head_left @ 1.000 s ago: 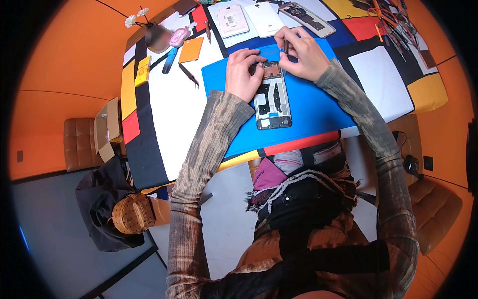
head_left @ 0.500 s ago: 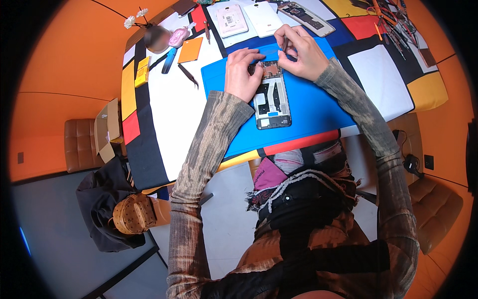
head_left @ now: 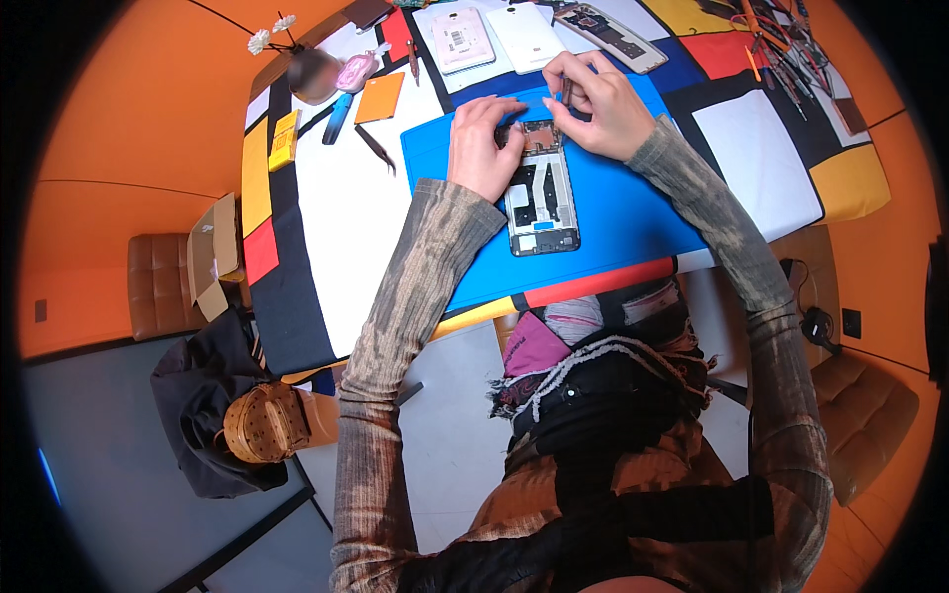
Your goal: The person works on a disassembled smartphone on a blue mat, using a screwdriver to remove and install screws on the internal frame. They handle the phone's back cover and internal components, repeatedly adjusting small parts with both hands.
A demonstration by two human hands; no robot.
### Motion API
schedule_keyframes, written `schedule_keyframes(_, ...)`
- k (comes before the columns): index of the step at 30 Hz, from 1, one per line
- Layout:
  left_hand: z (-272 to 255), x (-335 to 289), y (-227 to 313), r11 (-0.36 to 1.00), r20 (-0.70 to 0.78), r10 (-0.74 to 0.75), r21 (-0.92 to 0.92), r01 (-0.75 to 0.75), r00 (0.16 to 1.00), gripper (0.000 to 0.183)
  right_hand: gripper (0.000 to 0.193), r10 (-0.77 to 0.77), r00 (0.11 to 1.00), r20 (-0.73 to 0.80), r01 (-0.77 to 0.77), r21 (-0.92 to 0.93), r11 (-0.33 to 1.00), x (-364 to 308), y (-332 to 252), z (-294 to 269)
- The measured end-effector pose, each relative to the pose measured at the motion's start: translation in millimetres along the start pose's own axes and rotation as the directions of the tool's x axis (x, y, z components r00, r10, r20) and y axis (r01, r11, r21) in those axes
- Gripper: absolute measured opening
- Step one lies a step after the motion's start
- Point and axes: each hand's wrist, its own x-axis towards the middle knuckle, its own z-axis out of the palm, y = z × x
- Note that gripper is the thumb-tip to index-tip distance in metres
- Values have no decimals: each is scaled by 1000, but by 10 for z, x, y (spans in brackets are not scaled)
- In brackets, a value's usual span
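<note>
An opened smartphone (head_left: 543, 203) lies on the blue mat (head_left: 623, 212), its inner frame and copper-coloured upper part showing. My left hand (head_left: 482, 146) grips the phone's upper left edge, thumb on the near side and fingers curled around the top. Just above the phone's upper right corner, my right hand (head_left: 600, 107) is closed in a pinch. Between its thumb and fingers stands a slim dark tool (head_left: 566, 92), mostly hidden, so its tip and exact kind cannot be made out.
Beyond the mat lie a pink phone (head_left: 461, 42), a white phone (head_left: 523, 40) and another opened phone (head_left: 611, 38). Tweezers (head_left: 375, 147), a blue-handled tool (head_left: 336, 120), an orange notebook (head_left: 381, 97) and a yellow box (head_left: 284, 141) lie left. Several tools (head_left: 781, 74) cluster far right.
My right hand has shifted very slightly left, its pinch kept. The phone and my left hand have moved a hair to the right.
</note>
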Motion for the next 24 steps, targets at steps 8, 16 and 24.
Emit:
schedule_keyframes(8,-2,4,11,1000,-1,0,0,0,1000,24,16,-59,997,-54,61,45,997,8,26,62)
schedule_keyframes(16,-5,9,20,1000,6,-5,13,5,1000,23,17,-88,995,-44,89,22,996,-29,74,65)
schedule_keyframes(24,-5,10,2,999,9,12,32,-12,1000,23,14,-50,995,-83,61,129,990,1,63,105)
